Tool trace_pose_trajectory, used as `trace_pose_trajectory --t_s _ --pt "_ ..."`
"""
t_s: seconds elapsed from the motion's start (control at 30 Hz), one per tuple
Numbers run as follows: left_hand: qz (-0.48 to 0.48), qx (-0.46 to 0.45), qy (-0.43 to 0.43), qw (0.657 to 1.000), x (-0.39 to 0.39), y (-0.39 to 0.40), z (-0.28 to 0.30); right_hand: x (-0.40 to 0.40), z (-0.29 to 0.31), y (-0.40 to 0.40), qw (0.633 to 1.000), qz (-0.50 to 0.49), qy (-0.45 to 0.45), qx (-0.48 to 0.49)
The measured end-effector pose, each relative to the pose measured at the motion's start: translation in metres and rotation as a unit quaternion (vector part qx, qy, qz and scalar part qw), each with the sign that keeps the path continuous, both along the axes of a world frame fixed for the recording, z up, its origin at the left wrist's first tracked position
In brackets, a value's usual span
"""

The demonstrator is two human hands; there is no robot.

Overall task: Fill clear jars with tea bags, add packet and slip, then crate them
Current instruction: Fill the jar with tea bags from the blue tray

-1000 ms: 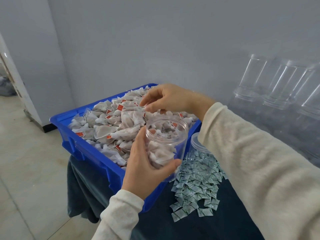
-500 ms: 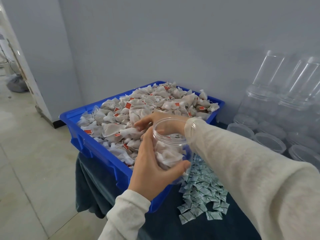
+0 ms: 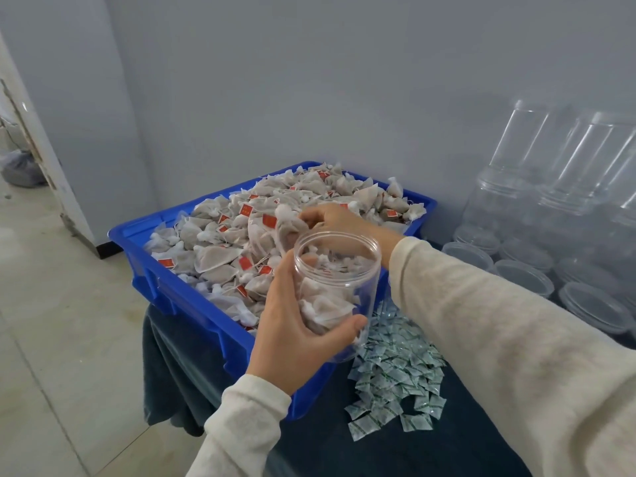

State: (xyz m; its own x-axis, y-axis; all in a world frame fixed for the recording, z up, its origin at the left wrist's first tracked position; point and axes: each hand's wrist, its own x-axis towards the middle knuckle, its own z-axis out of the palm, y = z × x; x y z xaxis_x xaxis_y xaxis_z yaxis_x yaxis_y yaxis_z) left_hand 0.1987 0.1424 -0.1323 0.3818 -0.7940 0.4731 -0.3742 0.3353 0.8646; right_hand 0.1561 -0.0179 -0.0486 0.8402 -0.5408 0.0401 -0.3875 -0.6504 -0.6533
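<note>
We cannot read the print on the small red tags among the white mesh tea bags (image 3: 220,256), and the far wall of the blue plastic tray (image 3: 192,301) is buried under the heap. The stacked clear empty jars (image 3: 537,173) at the right blur into one another and run off the frame edge, so we cannot count them. Our right forearm, in a cream knitted sleeve (image 3: 499,332), covers part of the dark cloth-covered table (image 3: 395,449) and the near edge of the loose pile of small white-and-green packets (image 3: 395,373).

Our left hand (image 3: 292,325) grips the open clear plastic jar (image 3: 339,290) from its left side, thumb curled across the front wall, the other fingers wrapped behind and seen dimly through the plastic. The jar hangs tilted above the tray's near right corner, partly filled with tea bags. Our right hand (image 3: 334,220) reaches over the heap just beyond the jar's mouth, fingertips pinching one tea bag (image 3: 287,225) lifted off the pile.
</note>
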Motion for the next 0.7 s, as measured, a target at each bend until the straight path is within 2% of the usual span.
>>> trace_pose_trajectory --t_s 0.1,0.33,0.53,0.7 --pt "0.007 0.009 0.002 1.0 -0.001 0.001 0.0 -0.014 0.017 0.001 0.994 -0.031 -0.096 0.044" --pt "0.003 0.049 -0.008 0.999 0.001 -0.004 -0.001 -0.053 0.063 0.018 0.962 -0.087 -0.252 0.066" --pt "0.004 0.052 -0.028 0.998 -0.007 -0.009 0.005 -0.084 0.072 0.047 0.954 -0.073 -0.287 0.046" --pt "-0.006 0.048 -0.033 0.998 -0.013 -0.013 0.006 -0.09 0.058 0.052 0.966 -0.097 -0.241 -0.003"
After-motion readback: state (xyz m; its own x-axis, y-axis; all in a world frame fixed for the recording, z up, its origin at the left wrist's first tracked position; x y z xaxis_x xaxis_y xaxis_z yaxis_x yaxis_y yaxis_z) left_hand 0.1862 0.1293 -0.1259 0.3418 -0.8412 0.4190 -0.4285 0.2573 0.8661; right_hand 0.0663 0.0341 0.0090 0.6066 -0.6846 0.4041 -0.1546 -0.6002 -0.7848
